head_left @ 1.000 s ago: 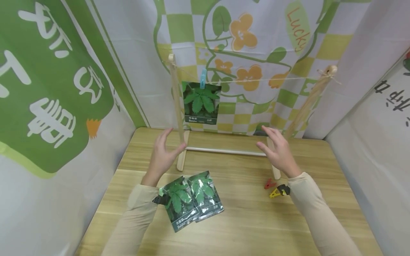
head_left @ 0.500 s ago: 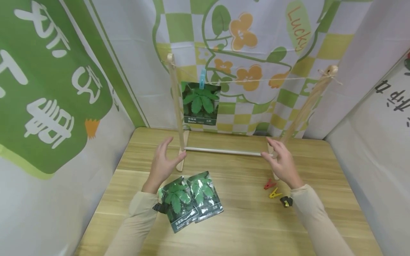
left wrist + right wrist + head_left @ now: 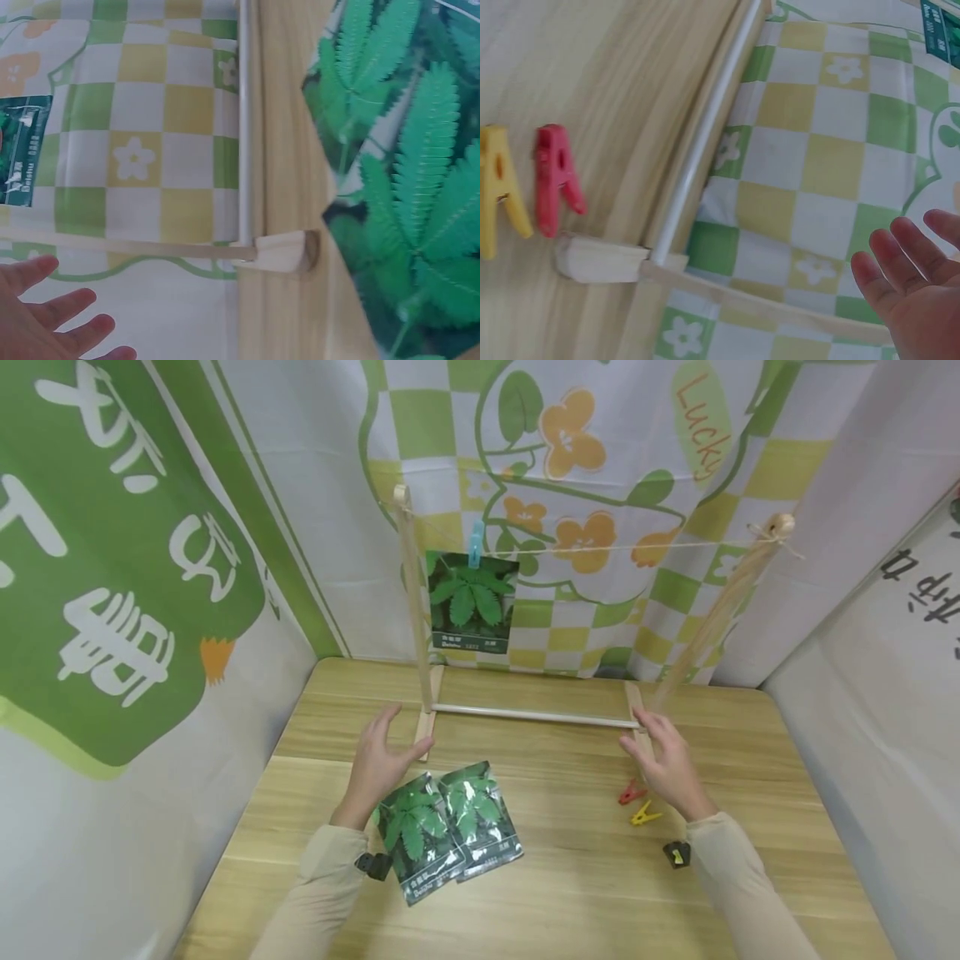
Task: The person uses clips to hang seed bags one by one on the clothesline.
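So both hands have their grip apart, nothing held in either one. The left hand (image 3: 377, 770) is by the left foot (image 3: 426, 727) of the wooden rack (image 3: 414, 602), thumb and fingers spread. The right hand (image 3: 667, 772) is at the right foot (image 3: 637, 710), fingers and thumb apart too; from the head view I can't tell if it's touching the wood, but the right wrist view shows the fingertips clear of that foot. The rack itself stands upright at the back of the counter (image 3: 585, 902), with a white rod (image 3: 532, 717) joining the two sides low down and a string (image 3: 622, 547) tied across the top. One packet (image 3: 471, 610) with a green leaf print hangs off the string near the left post, held by a blue clip (image 3: 476, 545). Two more packets (image 3: 420, 835) lie overlapping on the counter, just beside the left wrist. Over on the right, a red clip (image 3: 631, 792) and a yellow clip (image 3: 645, 814) sit near the right hand, and there's a checkered floral curtain (image 3: 577, 639) behind everything.
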Action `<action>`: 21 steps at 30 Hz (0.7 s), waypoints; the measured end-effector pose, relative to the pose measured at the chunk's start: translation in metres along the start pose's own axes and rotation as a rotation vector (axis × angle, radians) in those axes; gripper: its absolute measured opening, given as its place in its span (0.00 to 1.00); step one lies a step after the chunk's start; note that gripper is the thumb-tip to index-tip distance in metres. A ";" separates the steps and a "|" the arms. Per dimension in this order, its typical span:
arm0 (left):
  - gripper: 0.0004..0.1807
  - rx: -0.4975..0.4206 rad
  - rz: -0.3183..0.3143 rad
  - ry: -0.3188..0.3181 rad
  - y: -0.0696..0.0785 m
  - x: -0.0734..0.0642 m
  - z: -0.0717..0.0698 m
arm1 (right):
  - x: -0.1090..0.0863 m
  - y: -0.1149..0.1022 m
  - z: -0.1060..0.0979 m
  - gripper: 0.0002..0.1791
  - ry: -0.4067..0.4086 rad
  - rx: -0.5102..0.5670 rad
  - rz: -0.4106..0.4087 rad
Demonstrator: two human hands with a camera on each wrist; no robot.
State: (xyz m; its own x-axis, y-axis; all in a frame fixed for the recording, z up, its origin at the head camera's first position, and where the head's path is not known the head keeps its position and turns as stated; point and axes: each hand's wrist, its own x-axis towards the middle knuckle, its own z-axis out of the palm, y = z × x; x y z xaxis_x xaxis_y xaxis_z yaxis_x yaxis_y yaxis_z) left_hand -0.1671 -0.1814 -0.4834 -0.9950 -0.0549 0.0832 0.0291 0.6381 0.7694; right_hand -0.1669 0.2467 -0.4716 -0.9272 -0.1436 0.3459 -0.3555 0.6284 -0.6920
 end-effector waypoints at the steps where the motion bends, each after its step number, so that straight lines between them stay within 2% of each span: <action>1: 0.48 0.004 -0.006 -0.007 -0.002 -0.001 0.001 | -0.002 0.002 0.000 0.30 -0.004 0.000 0.011; 14: 0.50 0.032 -0.086 -0.047 -0.020 -0.008 0.008 | -0.027 0.024 0.005 0.30 -0.035 -0.009 0.118; 21: 0.54 -0.010 -0.160 -0.125 -0.029 -0.015 0.014 | -0.039 0.034 0.007 0.31 -0.089 -0.049 0.191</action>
State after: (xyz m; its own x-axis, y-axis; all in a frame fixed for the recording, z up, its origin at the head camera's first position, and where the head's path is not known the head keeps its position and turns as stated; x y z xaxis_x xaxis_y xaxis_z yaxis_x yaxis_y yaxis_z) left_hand -0.1541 -0.1886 -0.5161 -0.9911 -0.0585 -0.1194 -0.1298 0.6210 0.7730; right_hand -0.1442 0.2687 -0.5130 -0.9848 -0.0841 0.1520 -0.1678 0.6865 -0.7075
